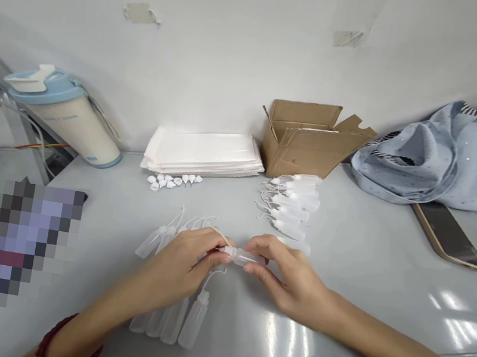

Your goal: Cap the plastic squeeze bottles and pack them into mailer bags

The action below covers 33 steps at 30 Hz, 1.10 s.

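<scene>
A small translucent squeeze bottle (248,258) lies sideways between my two hands above the table. My left hand (189,258) pinches its white neck end, while the fingers and thumb of my right hand (291,271) close round the body. Several similar bottles (195,319) with thin cap straps lie under and in front of my left wrist. More of them (149,242) rest just behind that hand, partly covered by it. Beyond my right hand is a group of bottles (295,202) with white tops. Small white needle-tip caps (168,183) are scattered farther back.
Against the wall stand a stack of white sheets or envelopes (204,150) and an open cardboard box (310,151). A tumbler (71,116) is at the back left, above a blurred-out phone-like object (31,230). Light-blue cloth (441,156) and a phone (449,233) lie at right.
</scene>
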Motion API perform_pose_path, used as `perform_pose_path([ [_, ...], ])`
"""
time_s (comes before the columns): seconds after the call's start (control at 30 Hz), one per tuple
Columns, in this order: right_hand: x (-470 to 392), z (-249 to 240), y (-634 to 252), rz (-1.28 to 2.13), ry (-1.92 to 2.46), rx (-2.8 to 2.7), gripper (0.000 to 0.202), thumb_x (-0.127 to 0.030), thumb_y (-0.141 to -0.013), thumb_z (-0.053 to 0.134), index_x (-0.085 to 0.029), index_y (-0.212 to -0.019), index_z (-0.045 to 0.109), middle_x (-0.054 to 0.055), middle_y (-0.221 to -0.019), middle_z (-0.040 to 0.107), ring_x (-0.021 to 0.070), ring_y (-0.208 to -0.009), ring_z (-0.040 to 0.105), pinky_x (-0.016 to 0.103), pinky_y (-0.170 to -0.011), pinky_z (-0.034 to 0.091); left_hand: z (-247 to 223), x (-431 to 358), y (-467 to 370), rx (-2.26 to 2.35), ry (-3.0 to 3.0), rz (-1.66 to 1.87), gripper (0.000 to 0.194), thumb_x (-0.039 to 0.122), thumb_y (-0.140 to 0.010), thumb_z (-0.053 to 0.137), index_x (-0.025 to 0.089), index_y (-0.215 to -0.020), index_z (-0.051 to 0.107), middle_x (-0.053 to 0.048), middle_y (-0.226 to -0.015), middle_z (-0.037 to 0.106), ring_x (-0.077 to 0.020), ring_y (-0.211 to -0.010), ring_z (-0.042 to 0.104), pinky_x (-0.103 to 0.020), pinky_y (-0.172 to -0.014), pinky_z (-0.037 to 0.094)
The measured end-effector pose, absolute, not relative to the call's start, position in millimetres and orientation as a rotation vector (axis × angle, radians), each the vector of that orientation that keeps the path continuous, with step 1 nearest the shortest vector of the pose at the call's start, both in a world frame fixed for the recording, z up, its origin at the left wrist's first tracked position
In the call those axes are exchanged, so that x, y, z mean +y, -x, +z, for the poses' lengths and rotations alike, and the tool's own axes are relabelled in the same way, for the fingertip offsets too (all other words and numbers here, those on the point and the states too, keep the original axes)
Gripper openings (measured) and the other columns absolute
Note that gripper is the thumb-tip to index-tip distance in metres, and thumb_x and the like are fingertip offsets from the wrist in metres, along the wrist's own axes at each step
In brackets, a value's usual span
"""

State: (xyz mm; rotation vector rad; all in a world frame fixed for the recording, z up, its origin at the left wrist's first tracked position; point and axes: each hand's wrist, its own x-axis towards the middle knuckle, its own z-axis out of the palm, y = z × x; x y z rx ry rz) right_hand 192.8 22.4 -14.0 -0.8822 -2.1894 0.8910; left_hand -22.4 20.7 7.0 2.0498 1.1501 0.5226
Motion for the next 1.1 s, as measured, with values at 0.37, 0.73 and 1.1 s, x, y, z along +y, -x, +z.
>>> perform_pose_path([
  [0.37,24.5,-4.1,-188.7,1.591,0.985,-1.762,0.017,-0.031,-0.09,0.052,-0.02,-0.1,0.044,0.004,-0.085,0.068,0.0148,-0.075,0.056,0.029,-0.067,0.038,11.5,19.9,23.5,1.211,-1.931,0.603,0.023,0.035,-0.088,0.055,0.021,-0.103,0.066,-0.004,-0.099,0.067,-0.0186,-0.09,0.061,-0.025,-0.065,0.047],
  [0.73,25.6,-4.7,-189.3,1.738,0.96,-1.623,0.02,-0.032,-0.088,0.055,-0.02,-0.099,0.045,0.002,-0.08,0.066,0.0117,-0.067,0.051,0.027,-0.063,0.034,16.7,21.4,19.9,1.172,-1.851,0.606,0.015,0.027,-0.089,0.055,0.02,-0.087,0.068,0.002,-0.078,0.065,-0.0123,-0.072,0.057,-0.023,-0.065,0.042],
  [1.1,34.0,-8.5,-190.7,2.065,0.858,-1.326,0.023,-0.033,-0.084,0.061,-0.019,-0.095,0.047,0.003,-0.073,0.069,0.0089,-0.058,0.05,0.024,-0.058,0.036,14.2,21.8,22.6,1.07,-1.932,0.7,0.013,0.023,-0.087,0.057,0.019,-0.094,0.068,-0.003,-0.091,0.065,-0.0144,-0.08,0.059,-0.024,-0.07,0.044],
])
